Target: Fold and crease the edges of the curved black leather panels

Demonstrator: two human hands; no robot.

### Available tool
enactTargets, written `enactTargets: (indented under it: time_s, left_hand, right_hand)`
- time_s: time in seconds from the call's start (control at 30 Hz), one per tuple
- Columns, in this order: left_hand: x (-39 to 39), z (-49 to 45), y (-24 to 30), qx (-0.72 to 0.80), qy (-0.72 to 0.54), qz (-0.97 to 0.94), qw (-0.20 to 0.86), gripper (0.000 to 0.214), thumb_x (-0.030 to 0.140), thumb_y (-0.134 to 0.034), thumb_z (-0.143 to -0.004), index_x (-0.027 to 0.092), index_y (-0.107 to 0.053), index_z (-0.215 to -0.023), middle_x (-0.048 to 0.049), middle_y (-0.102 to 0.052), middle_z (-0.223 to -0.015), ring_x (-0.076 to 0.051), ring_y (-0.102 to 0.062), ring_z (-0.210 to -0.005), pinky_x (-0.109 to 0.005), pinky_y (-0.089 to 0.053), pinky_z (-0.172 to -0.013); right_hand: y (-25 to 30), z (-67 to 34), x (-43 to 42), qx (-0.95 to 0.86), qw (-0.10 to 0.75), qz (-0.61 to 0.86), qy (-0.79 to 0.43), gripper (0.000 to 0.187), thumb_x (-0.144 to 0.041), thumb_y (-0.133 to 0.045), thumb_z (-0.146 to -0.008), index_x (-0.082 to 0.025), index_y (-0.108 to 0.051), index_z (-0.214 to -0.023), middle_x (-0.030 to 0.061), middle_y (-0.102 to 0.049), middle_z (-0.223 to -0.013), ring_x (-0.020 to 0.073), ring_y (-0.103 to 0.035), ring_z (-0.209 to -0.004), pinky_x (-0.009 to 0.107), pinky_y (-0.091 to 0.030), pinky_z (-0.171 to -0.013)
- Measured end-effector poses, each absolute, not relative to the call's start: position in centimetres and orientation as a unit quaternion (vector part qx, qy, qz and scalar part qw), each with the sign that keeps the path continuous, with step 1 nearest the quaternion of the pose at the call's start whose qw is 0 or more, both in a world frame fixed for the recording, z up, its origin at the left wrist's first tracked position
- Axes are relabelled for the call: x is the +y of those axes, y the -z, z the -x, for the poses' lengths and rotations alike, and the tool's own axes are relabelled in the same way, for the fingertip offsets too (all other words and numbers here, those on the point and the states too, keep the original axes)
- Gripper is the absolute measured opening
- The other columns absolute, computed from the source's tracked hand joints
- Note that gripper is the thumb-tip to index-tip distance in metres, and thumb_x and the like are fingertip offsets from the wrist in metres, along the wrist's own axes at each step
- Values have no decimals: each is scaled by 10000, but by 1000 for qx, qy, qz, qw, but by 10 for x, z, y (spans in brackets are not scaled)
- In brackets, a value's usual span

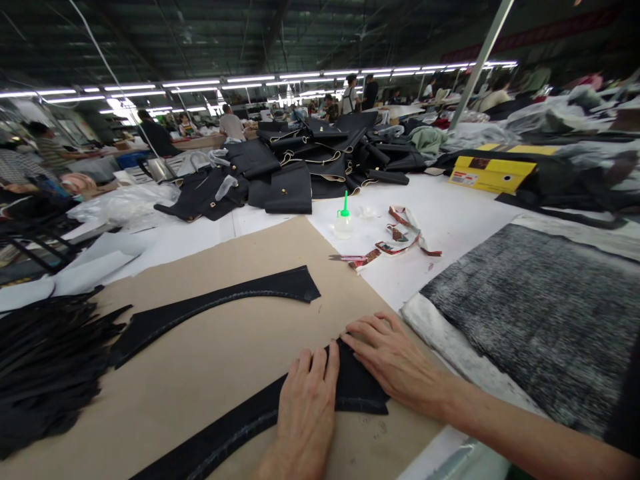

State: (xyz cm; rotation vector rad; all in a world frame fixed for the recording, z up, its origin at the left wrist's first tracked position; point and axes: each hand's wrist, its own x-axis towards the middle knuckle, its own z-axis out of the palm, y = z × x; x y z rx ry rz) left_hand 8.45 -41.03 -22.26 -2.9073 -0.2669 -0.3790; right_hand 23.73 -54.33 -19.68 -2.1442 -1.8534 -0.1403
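as both flat hands, left hand (306, 400), right hand (395, 360), press curved black strip (240, 423), tan board (210, 360)

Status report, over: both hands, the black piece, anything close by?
Left hand open, flat on curved black strip. Right hand open, pressing its wide end. Second strip lies apart on the tan board.

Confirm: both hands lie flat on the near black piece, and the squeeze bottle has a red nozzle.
Head view: the squeeze bottle has a green nozzle, not red. The left hand and right hand lie flat on the near black piece.
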Motion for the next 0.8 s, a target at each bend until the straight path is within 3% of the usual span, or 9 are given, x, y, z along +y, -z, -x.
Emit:
enactTargets:
  time_s: [0.17,0.3,0.53,0.8]
  left_hand:
    - [-410,-84,222,-96,136,981,96,566,-3,-517,-766,156,-519,-1309,-78,-623,-1057,-237,-551,-934,-353,-523,-808]
    - [-411,-85,221,-97,129,983,83,553,5,-521,-780,164,-518,-1310,-84,-621,-1076,-248,-559,-951,-370,-530,-806]
    - [-413,-84,224,-103,113,986,69,483,21,-487,-818,127,-521,-1287,-100,-626,-1069,-230,-574,-937,-359,-533,-813]
    - [-402,-45,211,-145,93,985,-20,562,-68,-426,-729,59,-538,-1265,-114,-626,-1146,-230,-568,-1049,-328,-491,-961]
  right_hand:
    - [202,-242,-547,-634,160,754,54,323,-202,-467,-955,-236,-535,-1270,80,-574,-1193,244,-494,-1095,469,-341,-979]
    - [202,-244,-548,-588,172,788,60,339,-216,-416,-978,-202,-499,-1307,104,-553,-1204,243,-493,-1084,453,-375,-945]
    - [198,-226,-537,-652,152,742,31,366,-203,-462,-957,-221,-485,-1322,70,-550,-1230,234,-478,-1121,460,-328,-1001]
    - [206,-235,-541,-650,133,744,74,291,-212,-421,-985,-208,-526,-1256,57,-585,-1191,228,-487,-1105,456,-295,-975]
